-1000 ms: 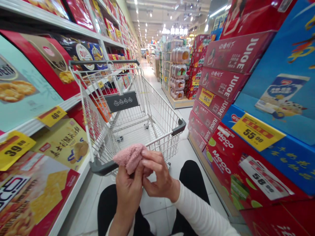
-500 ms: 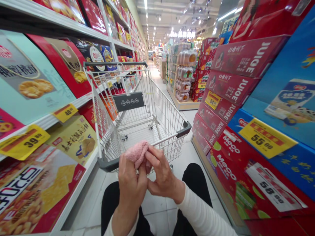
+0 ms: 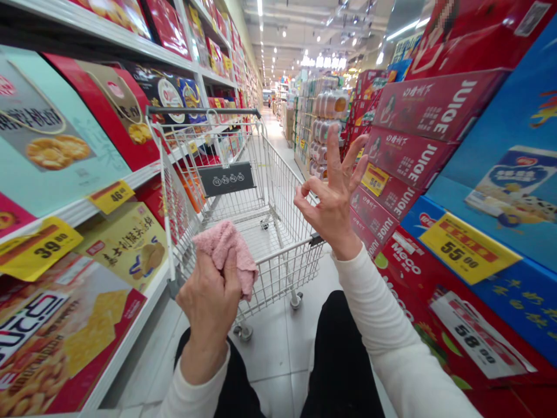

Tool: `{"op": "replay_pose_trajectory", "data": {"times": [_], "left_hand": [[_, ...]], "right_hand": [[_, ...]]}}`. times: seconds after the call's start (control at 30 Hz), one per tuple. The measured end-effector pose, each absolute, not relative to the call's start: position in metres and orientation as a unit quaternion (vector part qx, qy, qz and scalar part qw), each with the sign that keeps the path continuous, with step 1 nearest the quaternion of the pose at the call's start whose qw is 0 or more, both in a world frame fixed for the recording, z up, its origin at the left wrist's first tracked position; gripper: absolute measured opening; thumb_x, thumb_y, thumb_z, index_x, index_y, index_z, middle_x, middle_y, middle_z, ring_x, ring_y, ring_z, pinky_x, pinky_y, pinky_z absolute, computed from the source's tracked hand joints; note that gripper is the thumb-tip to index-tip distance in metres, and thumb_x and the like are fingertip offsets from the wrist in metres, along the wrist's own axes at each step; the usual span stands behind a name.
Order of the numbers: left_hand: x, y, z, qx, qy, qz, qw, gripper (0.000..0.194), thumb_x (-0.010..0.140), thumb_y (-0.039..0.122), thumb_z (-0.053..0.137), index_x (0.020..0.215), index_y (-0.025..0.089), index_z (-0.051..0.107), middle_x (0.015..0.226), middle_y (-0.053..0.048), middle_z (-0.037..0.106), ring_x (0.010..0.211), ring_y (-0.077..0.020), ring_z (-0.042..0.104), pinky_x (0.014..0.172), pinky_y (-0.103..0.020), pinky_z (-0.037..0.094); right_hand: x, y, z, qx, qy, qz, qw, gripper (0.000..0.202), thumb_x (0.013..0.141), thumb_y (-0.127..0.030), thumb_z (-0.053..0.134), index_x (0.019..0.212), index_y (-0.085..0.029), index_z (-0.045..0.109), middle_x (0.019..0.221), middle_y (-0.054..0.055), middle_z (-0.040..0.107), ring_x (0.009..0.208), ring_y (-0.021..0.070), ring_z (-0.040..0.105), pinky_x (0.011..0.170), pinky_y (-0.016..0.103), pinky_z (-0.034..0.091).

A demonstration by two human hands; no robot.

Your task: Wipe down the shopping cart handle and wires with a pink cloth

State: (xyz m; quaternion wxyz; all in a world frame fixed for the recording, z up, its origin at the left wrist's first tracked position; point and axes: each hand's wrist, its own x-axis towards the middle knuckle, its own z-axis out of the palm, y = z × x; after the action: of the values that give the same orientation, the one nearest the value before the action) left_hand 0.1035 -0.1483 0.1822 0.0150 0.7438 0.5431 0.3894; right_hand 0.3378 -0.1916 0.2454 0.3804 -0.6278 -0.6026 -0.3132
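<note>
My left hand (image 3: 213, 290) is closed around a pink fluffy cloth (image 3: 228, 247), which sticks out above the fist and hangs over its right side, in front of the near end of a wire shopping cart (image 3: 282, 267). My right hand (image 3: 335, 200) is raised above the cart's right rim. Its thumb and index finger curl toward each other in a ring, while the other fingers stretch up and apart. Nothing shows in it.
Shelves with boxed biscuits (image 3: 61, 128) and yellow price tags (image 3: 41, 249) line the left. Stacked red juice cartons (image 3: 418, 110) and blue boxes (image 3: 513, 180) rise close on the right. The tiled floor (image 3: 274, 348) shows between my knees; an aisle runs on ahead.
Both hands were together on the bunched cloth. My right hand has let go and moved up and right; my left hand has shifted left with the cloth, which hangs looser.
</note>
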Motion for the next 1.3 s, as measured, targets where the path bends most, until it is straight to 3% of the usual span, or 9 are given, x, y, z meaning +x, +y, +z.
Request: {"op": "replay_pose_trajectory", "data": {"times": [0.17, 0.3, 0.47, 0.57, 0.67, 0.83, 0.97, 1.07, 1.3], "left_hand": [[0.097, -0.148, 0.183, 0.747, 0.532, 0.397, 0.046, 0.045, 0.098, 0.056, 0.048, 0.120, 0.019, 0.062, 0.088, -0.010, 0.070, 0.079, -0.0305, 0.067, 0.070, -0.039, 0.048], [0.098, -0.149, 0.190, 0.754, 0.427, 0.490, 0.096, 0.040, 0.098, 0.053, 0.053, 0.120, 0.022, 0.065, 0.100, -0.008, 0.067, 0.093, -0.0265, 0.066, 0.084, -0.041, 0.053], [0.125, -0.167, 0.203, 0.716, 0.291, 0.585, 0.246, 0.038, 0.097, 0.050, 0.061, 0.125, 0.025, 0.065, 0.122, -0.006, 0.065, 0.120, -0.0239, 0.062, 0.109, -0.042, 0.048], [0.149, -0.180, 0.207, 0.695, 0.226, 0.549, 0.406, 0.043, 0.099, 0.053, 0.058, 0.132, 0.027, 0.061, 0.123, -0.005, 0.068, 0.119, -0.0235, 0.064, 0.107, -0.040, 0.052], [0.161, -0.183, 0.208, 0.721, 0.174, 0.460, 0.488, 0.048, 0.101, 0.056, 0.052, 0.137, 0.025, 0.057, 0.118, -0.007, 0.069, 0.111, -0.0234, 0.067, 0.098, -0.039, 0.056], [0.146, -0.157, 0.210, 0.848, 0.250, 0.403, 0.236, 0.047, 0.100, 0.056, 0.048, 0.130, 0.022, 0.059, 0.122, -0.011, 0.066, 0.116, -0.0269, 0.063, 0.104, -0.046, 0.051], [0.131, -0.132, 0.206, 0.919, 0.328, 0.219, 0.004, 0.048, 0.097, 0.065, 0.042, 0.096, 0.023, 0.066, 0.093, -0.010, 0.073, 0.091, -0.0308, 0.068, 0.078, -0.042, 0.051], [0.131, -0.129, 0.203, 0.927, 0.355, 0.093, -0.073, 0.051, 0.097, 0.068, 0.039, 0.087, 0.024, 0.063, 0.078, -0.009, 0.072, 0.069, -0.0291, 0.067, 0.059, -0.035, 0.040], [0.138, -0.136, 0.203, 0.914, 0.375, 0.041, -0.147, 0.047, 0.101, 0.062, 0.036, 0.093, 0.024, 0.064, 0.083, -0.011, 0.075, 0.065, -0.0301, 0.068, 0.056, -0.033, 0.034]], "right_hand": [[0.356, -0.161, 0.228, -0.627, -0.588, -0.329, 0.392, 0.009, 0.088, -0.018, 0.061, 0.086, -0.022, 0.068, 0.175, -0.003, 0.023, 0.165, 0.0346, -0.009, 0.126, 0.078, -0.003], [0.349, -0.171, 0.219, -0.608, -0.593, -0.278, 0.449, 0.008, 0.092, -0.025, 0.062, 0.087, -0.023, 0.068, 0.176, -0.003, 0.021, 0.165, 0.0356, -0.007, 0.126, 0.078, -0.006], [0.309, -0.216, 0.213, -0.501, -0.679, -0.128, 0.521, 0.042, 0.093, -0.048, 0.069, 0.130, -0.029, 0.062, 0.173, 0.005, 0.030, 0.162, 0.0316, 0.025, 0.129, 0.065, 0.028], [0.292, -0.233, 0.202, -0.441, -0.706, -0.072, 0.549, 0.061, 0.094, -0.049, 0.068, 0.149, -0.030, 0.048, 0.159, 0.008, 0.052, 0.148, 0.0244, 0.051, 0.121, 0.047, 0.048], [0.299, -0.241, 0.191, -0.458, -0.669, -0.079, 0.581, 0.049, 0.099, -0.036, 0.062, 0.146, -0.028, 0.050, 0.135, 0.006, 0.070, 0.120, 0.0177, 0.070, 0.104, 0.034, 0.060], [0.357, -0.261, 0.187, -0.585, -0.534, -0.190, 0.579, 0.032, 0.091, -0.020, 0.060, 0.123, -0.026, 0.063, 0.110, 0.002, 0.074, 0.100, 0.0181, 0.071, 0.091, 0.036, 0.061], [0.413, -0.260, 0.192, -0.656, -0.504, -0.241, 0.507, 0.041, 0.084, -0.012, 0.058, 0.122, -0.026, 0.063, 0.113, 0.003, 0.074, 0.106, 0.0217, 0.069, 0.098, 0.043, 0.058], [0.442, -0.233, 0.194, -0.677, -0.585, -0.194, 0.403, 0.055, 0.085, -0.004, 0.050, 0.134, -0.026, 0.061, 0.132, 0.007, 0.072, 0.119, 0.0223, 0.066, 0.107, 0.046, 0.053], [0.468, -0.184, 0.205, -0.640, -0.735, -0.040, 0.221, 0.058, 0.081, 0.008, 0.049, 0.126, -0.022, 0.071, 0.139, 0.006, 0.070, 0.126, 0.0174, 0.064, 0.115, 0.040, 0.049]]}}
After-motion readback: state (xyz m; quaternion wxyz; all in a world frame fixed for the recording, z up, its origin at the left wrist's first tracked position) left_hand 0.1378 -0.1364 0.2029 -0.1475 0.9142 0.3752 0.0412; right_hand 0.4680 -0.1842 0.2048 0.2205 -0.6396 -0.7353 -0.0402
